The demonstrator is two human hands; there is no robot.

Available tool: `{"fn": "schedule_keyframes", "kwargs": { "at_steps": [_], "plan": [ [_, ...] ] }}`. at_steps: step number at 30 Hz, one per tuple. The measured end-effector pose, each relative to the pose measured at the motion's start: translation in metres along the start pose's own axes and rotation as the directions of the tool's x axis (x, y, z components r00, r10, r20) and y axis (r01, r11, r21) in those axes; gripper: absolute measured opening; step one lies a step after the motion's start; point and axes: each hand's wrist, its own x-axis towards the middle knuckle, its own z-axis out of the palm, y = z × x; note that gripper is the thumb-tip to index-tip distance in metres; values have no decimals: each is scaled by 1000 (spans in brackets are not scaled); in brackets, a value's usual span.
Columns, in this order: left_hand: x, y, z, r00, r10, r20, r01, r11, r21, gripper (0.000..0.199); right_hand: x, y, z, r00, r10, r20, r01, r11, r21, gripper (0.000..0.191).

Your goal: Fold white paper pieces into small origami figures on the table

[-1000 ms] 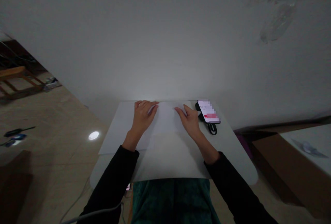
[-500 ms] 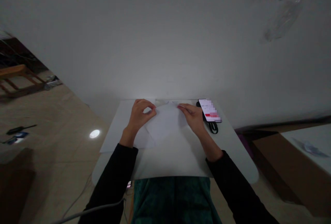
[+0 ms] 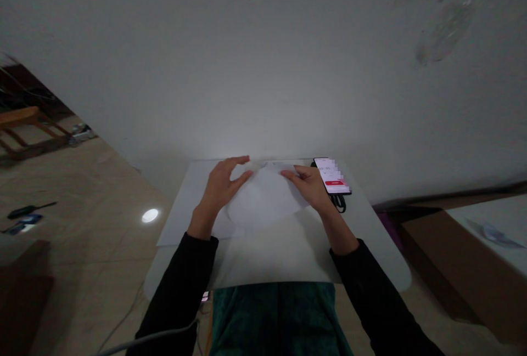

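A sheet of white paper (image 3: 263,197), partly folded near its far edge, is raised over the white table (image 3: 280,260). My right hand (image 3: 307,183) pinches its right side between thumb and fingers. At the paper's left edge, my left hand (image 3: 222,183) has thumb and fingers spread apart with a gap between them. Under and beside my left wrist lie more white sheets (image 3: 179,213), flat on the table. Close to my right hand is a phone (image 3: 331,172) with a lit screen, resting on a black looped cord (image 3: 340,202).
A pale wall (image 3: 263,71) rises right behind the table. To the right stands a cardboard box (image 3: 457,257) with a white top. A wooden stool (image 3: 24,120) is on the floor at far left, and a grey cable (image 3: 160,335) crosses my left sleeve.
My left thumb and fingers have parted from their pinch at the paper's left edge. The paper's near edge now stretches farther to the right, below my right hand, which keeps its pinch.
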Motion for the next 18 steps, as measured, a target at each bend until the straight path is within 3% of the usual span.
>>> {"fn": "schedule_keyframes", "kwargs": {
  "at_steps": [2,4,7,11,16,18],
  "plan": [
    [-2,5,8,979,-46,196,65,994,-92,24,0,0,1,999,52,-3,-52,995,85,33],
    [-3,2,14,961,-103,256,149,974,-168,26,2,1,-2,991,127,-39,-115,969,219,37],
    [-4,-8,18,961,-241,140,272,920,-282,27,7,8,-6,973,231,-5,-207,878,431,52],
    [-3,-14,22,924,-383,-3,347,840,-417,25,11,17,-4,964,262,42,-234,769,595,50],
    [-4,-12,30,895,-440,-70,361,810,-462,25,7,19,7,982,186,24,-161,769,618,65],
    [-4,-13,33,879,-467,-98,372,798,-474,26,4,21,10,988,152,26,-137,787,601,61]
  ]
}}
